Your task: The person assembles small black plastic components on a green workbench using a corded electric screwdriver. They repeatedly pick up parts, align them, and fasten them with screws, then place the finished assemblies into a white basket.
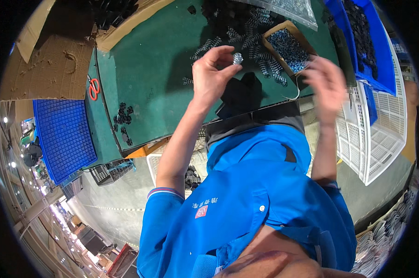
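Observation:
My left hand (210, 74) is above the green table, its thumb and fingers pinched on a small shiny coil spring (237, 58), seen nearly end-on. Smeared by motion, my right hand (326, 85) is at the near right corner of an open cardboard box (266, 42) full of small bluish metal parts (289, 48). Whether its fingers hold anything does not show. Loose coil springs (254, 34) lie in a spread between my left hand and the box, several more (206, 47) beyond the left hand. A pale cord (294, 92) hangs at the table's near edge.
Blue bins (389, 78) of black parts and white plastic crates (374, 139) stand on my right. To the left are orange-handled scissors (94, 89), small black parts (123, 116), a blue gridded tray (63, 139) and a large cardboard box (45, 74). A clear bag (302, 11) lies far back.

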{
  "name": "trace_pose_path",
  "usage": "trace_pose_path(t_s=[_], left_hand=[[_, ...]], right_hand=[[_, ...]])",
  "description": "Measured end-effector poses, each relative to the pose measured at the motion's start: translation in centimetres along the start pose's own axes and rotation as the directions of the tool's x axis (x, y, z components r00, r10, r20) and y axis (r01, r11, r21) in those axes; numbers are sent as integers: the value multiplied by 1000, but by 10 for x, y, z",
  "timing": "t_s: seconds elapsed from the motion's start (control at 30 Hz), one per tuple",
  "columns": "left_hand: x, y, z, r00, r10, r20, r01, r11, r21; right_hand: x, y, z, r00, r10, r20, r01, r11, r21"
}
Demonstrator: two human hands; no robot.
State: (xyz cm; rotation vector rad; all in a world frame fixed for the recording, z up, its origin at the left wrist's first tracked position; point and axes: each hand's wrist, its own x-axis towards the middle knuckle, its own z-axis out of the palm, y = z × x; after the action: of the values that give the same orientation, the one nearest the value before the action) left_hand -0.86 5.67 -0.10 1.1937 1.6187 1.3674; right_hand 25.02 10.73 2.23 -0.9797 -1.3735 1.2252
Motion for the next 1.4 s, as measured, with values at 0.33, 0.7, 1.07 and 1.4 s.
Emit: trace_pose_path(t_s=[0.33,0.7,1.07,1.4], left_hand=[[-5,17,-18,872,-395,289,483,788,-382],[3,-5,-20,956,-284,-78,260,939,-225],[-7,-6,-10,988,-152,0,149,970,-191],[-13,-4,22,942,224,250,-308,872,380]], right_hand=[[35,43,85,798,82,597,-236,954,184],[92,41,94,864,-8,503,437,508,-743],[175,87,160,835,79,544,501,300,-812],[50,39,43,901,71,427,-72,997,-13]])
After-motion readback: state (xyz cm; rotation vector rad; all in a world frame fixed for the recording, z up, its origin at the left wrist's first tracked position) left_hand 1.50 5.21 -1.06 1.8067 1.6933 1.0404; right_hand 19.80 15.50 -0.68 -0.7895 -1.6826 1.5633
